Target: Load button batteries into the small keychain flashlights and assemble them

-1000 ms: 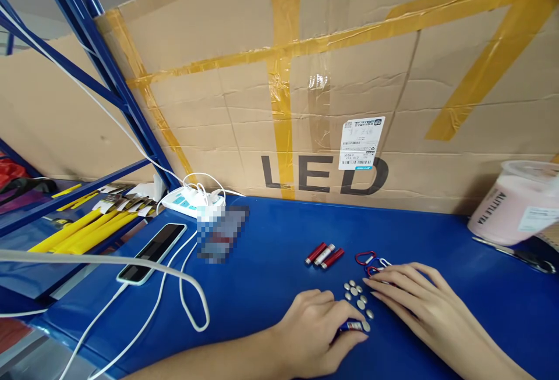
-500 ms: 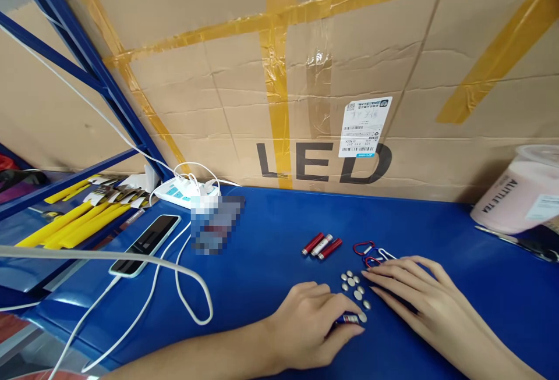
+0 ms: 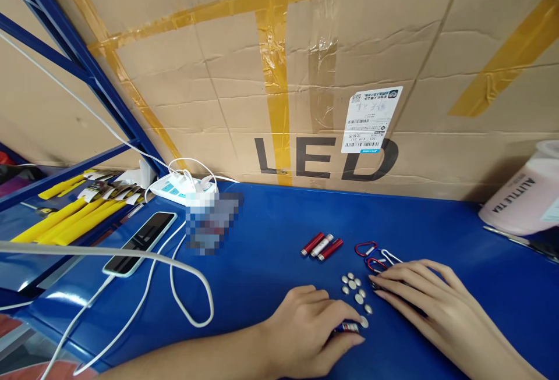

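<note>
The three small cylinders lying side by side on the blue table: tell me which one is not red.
The middle cylinder of the row: its body is silver-white, while the two flanking cylinders are red along most of their length.

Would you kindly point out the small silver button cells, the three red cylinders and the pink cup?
Small silver button cells (image 3: 358, 298), head view, central cell.
Three red cylinders (image 3: 322, 245), head view, middle one.
Pink cup (image 3: 524, 199), head view, side wall.

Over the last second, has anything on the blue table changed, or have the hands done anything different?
Hardly anything. The camera tilted a little, so everything shifts slightly in view. The left hand still pinches the small blue-and-red cylinder, and the right hand still lies flat beside the button cells. The three red cylinders, clips and phone stayed put.
</note>
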`<state>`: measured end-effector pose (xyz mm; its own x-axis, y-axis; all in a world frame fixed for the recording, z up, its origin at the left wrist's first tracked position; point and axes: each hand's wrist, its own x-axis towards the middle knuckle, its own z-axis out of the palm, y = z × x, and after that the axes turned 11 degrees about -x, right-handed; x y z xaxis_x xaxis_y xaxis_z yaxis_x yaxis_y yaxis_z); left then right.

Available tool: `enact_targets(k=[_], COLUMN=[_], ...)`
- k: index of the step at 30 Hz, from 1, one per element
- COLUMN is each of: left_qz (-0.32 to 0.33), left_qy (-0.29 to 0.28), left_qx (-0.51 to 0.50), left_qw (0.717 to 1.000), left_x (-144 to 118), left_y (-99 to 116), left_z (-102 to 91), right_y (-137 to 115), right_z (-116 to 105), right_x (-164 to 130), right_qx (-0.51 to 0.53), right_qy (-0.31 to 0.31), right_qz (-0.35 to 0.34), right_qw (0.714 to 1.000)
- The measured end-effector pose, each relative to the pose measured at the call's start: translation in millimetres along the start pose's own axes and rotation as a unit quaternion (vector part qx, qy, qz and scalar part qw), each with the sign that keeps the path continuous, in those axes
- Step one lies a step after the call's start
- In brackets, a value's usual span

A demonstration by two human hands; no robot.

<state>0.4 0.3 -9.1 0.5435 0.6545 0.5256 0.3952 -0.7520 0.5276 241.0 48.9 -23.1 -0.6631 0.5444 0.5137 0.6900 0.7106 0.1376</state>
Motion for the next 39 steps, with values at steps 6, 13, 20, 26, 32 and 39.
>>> enact_targets(k=[6, 13, 20, 26, 32, 39], left_qz=[-0.004, -0.011, -0.033, -0.058, -0.026, -0.043], left_qy=[-0.001, 0.001, 0.043, 0.038, 0.002, -0.024], left_qx=[-0.003, -0.005, -0.023, -0.04, -0.062, -0.052], left_qw=[1.0, 1.0, 0.998, 0.997, 0.998, 0.997], left_x=[0, 1, 4, 4, 5, 4], left_y=[0, 1, 3, 1, -1, -1], left_z=[-1.0, -1.6, -4.1, -5.3, -5.3, -4.3], right_y=[-4, -2, -4, -5, -8, -12], right_z=[-6, -10, -9, -9, -12, -13], right_x=[2, 2, 0, 2, 7, 8], right_qx=[0.029, 0.029, 0.086, 0.126, 0.136, 0.132], right_qy=[0.006, 0.02, 0.061, 0.05, 0.06, 0.07], right_qz=[0.033, 0.004, 0.047, 0.061, 0.058, 0.061], right_qw=[0.999, 0.999, 0.993, 0.989, 0.987, 0.987])
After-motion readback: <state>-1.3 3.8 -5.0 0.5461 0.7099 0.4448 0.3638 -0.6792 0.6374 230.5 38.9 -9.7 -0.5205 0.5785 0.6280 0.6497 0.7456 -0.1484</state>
